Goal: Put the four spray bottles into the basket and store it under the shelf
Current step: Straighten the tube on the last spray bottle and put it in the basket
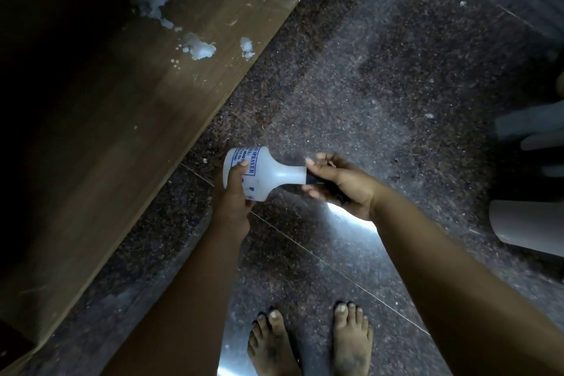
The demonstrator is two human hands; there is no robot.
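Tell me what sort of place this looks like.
Probably a dim indoor room, perhaps a storage or utility corner. The floor is polished speckled stone tile, a wooden shelf board spotted with white residue runs alongside, and both hands hold a white spray bottle.

Your hands have open granite floor (pixel 381 76) ahead and to the right. On the left, the slanting wooden shelf panel (pixel 128 107) walls off that side. At the right edge, pale bottles (pixel 528 230) crowd the floor; near you, your bare feet (pixel 311 342) stand.
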